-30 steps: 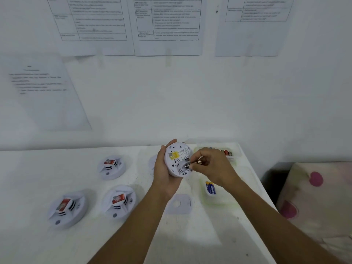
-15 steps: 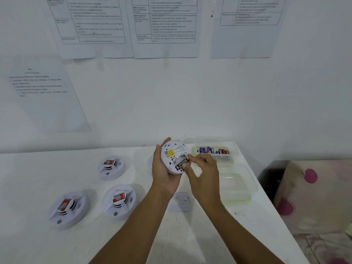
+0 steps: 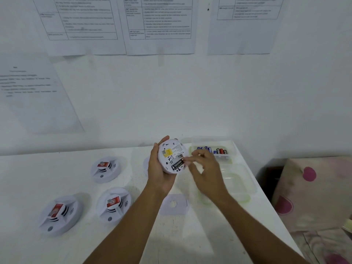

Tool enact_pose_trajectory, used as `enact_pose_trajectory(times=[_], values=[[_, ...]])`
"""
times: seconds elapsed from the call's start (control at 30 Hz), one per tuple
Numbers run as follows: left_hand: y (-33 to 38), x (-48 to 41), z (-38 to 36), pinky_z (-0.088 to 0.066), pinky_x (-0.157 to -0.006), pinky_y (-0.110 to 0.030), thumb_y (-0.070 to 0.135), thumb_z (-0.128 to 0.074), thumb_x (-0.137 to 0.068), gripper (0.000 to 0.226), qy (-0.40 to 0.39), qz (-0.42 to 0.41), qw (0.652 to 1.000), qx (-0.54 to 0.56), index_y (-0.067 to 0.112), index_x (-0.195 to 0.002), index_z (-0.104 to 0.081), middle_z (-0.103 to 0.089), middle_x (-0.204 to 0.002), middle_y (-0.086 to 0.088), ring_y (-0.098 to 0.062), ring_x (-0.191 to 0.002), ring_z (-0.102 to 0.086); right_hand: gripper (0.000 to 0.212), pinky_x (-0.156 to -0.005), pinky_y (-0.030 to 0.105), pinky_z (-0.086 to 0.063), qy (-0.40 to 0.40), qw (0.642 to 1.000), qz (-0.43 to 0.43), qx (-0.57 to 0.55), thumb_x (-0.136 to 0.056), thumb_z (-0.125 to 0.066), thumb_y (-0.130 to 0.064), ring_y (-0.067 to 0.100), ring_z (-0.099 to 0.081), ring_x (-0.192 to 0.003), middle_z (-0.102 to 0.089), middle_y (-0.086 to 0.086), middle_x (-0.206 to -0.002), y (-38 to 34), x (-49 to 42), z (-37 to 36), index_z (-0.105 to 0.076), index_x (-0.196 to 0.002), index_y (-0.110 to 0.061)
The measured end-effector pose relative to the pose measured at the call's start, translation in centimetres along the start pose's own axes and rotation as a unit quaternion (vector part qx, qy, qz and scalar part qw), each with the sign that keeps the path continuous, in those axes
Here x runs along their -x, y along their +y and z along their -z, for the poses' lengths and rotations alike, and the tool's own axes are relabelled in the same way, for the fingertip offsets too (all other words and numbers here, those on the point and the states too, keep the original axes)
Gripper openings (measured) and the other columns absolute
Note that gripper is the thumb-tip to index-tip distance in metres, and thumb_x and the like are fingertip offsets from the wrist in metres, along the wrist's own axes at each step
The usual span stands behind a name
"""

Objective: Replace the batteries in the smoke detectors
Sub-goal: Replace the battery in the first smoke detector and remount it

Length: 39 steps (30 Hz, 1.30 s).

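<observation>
A white painted wall [image 3: 190, 96] is filling the view from 9 through 12 to 3 o'clock. White printed paper sheets with ruled tables [image 3: 160, 25] are hanging at 12, and a white text-only sheet [image 3: 34, 92] at 9. A white scuffed tabletop [image 3: 28, 178] is spreading from 6 to 8. Cream fabric with pink spots [image 3: 314, 197] is lying at 4.

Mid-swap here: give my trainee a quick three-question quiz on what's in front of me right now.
1. True or false: the left hand holds the smoke detector with its labelled back facing the camera.
2. How many other detectors lie on the table? A two, B three, C five.
3. Fill in: the spare batteries sit in a clear ____ beyond the right hand.
Key: 1 true; 2 B; 3 container.
</observation>
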State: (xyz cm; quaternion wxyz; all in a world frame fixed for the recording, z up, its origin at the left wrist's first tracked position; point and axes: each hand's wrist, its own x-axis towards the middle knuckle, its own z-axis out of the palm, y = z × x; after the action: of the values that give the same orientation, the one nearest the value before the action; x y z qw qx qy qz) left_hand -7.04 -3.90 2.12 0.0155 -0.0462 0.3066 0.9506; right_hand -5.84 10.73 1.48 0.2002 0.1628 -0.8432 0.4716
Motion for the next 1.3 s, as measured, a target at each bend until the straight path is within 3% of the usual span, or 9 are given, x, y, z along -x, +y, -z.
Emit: enact_pose_trajectory(times=[0.13, 0.27, 0.4, 0.6, 0.77, 0.93, 1.03, 1.2, 1.3], values=[[0.5, -0.7, 0.6, -0.036, -0.111, -0.052, 0.045, -0.041, -0.098, 0.043, 0.011, 0.011, 1.0, -0.014, 0.022, -0.128, -0.06, -0.056, -0.139, -0.01, -0.031, -0.131, -0.05, 0.016, -0.068, 0.023, -0.048, -0.011, 0.994, -0.082, 0.076, -0.084, -0.065, -0.008, 0.008, -0.06, -0.066, -0.065, -0.011, -0.073, 3.5, -6.8, 4.3, -0.073, -0.09, -0.02], [0.4, -1.4, 1.0, -0.036, -0.111, -0.051, 0.044, -0.04, -0.099, 0.043, 0.018, 0.02, 1.0, -0.011, 0.021, -0.131, -0.058, -0.057, -0.139, -0.01, -0.03, -0.129, -0.051, 0.018, -0.074, 0.025, -0.05, -0.215, 0.927, -0.151, 0.268, -0.083, -0.068, -0.009, 0.01, -0.059, -0.069, -0.063, -0.004, -0.085, 7.6, -12.1, 6.8, -0.074, -0.098, -0.016], [0.0, -2.2, 1.1, -0.041, -0.103, -0.047, 0.044, -0.039, -0.099, 0.041, 0.014, 0.03, 0.999, -0.012, 0.022, -0.127, -0.06, -0.062, -0.129, -0.007, -0.027, -0.12, -0.056, 0.017, -0.061, 0.026, -0.052, -0.296, 0.867, -0.176, 0.359, -0.079, -0.067, -0.007, 0.017, -0.061, -0.065, -0.068, 0.005, -0.092, 10.0, -14.0, 5.8, -0.073, -0.095, -0.013], [-0.7, -3.6, 1.5, -0.04, -0.105, -0.048, 0.044, -0.046, -0.092, 0.042, -0.001, 0.04, 0.999, -0.008, 0.022, -0.124, -0.062, -0.065, -0.124, -0.008, -0.028, -0.118, -0.057, 0.006, -0.056, 0.026, -0.048, -0.285, 0.859, -0.203, 0.374, -0.074, -0.069, -0.004, 0.022, -0.057, -0.056, -0.063, 0.011, -0.067, 10.9, -14.9, 4.6, -0.063, -0.071, -0.003], [-1.3, -4.2, 1.6, -0.045, -0.1, -0.045, 0.045, -0.048, -0.089, 0.043, -0.001, 0.042, 0.999, -0.004, 0.022, -0.121, -0.064, -0.066, -0.123, -0.008, -0.027, -0.116, -0.06, 0.025, -0.066, 0.029, -0.054, -0.3, 0.866, -0.219, 0.335, -0.074, -0.071, -0.004, 0.03, -0.07, -0.077, -0.072, 0.019, -0.098, 10.8, -14.9, 4.6, -0.072, -0.099, 0.002], [-1.2, -4.4, 1.7, -0.045, -0.1, -0.046, 0.044, -0.04, -0.098, 0.04, 0.006, 0.049, 0.999, 0.004, 0.022, -0.121, -0.064, -0.066, -0.123, -0.008, -0.027, -0.116, -0.06, 0.016, -0.048, 0.02, -0.04, -0.279, 0.884, -0.215, 0.308, -0.078, -0.07, -0.002, 0.015, -0.057, -0.059, -0.068, 0.006, -0.088, 10.6, -14.6, 4.8, -0.066, -0.081, -0.017], [-1.2, -4.3, 1.9, -0.045, -0.1, -0.046, 0.044, -0.04, -0.098, 0.04, 0.007, 0.052, 0.999, 0.002, 0.022, -0.121, -0.064, -0.066, -0.122, -0.008, -0.026, -0.114, -0.06, 0.014, -0.047, 0.019, -0.038, -0.268, 0.886, -0.212, 0.314, -0.077, -0.073, -0.002, 0.018, -0.058, -0.065, -0.064, 0.004, -0.084, 10.4, -14.2, 4.5, -0.069, -0.086, -0.012], [-1.1, -4.0, 2.1, -0.047, -0.097, -0.045, 0.044, -0.039, -0.099, 0.04, 0.009, 0.052, 0.999, -0.001, 0.021, -0.123, -0.062, -0.067, -0.122, -0.008, -0.026, -0.113, -0.061, 0.027, -0.07, 0.031, -0.055, -0.255, 0.88, -0.223, 0.334, -0.075, -0.07, -0.006, 0.026, -0.065, -0.082, -0.069, 0.013, -0.103, 10.4, -13.9, 3.9, -0.068, -0.103, -0.001], [-1.0, -3.9, 2.0, -0.046, -0.098, -0.045, 0.044, -0.039, -0.099, 0.04, 0.012, 0.051, 0.999, -0.002, 0.022, -0.123, -0.063, -0.068, -0.121, -0.008, -0.026, -0.113, -0.061, 0.038, -0.075, 0.034, -0.055, -0.234, 0.884, -0.233, 0.332, -0.073, -0.072, -0.009, 0.027, -0.065, -0.083, -0.068, 0.018, -0.107, 10.5, -13.8, 3.9, -0.064, -0.108, 0.002]])
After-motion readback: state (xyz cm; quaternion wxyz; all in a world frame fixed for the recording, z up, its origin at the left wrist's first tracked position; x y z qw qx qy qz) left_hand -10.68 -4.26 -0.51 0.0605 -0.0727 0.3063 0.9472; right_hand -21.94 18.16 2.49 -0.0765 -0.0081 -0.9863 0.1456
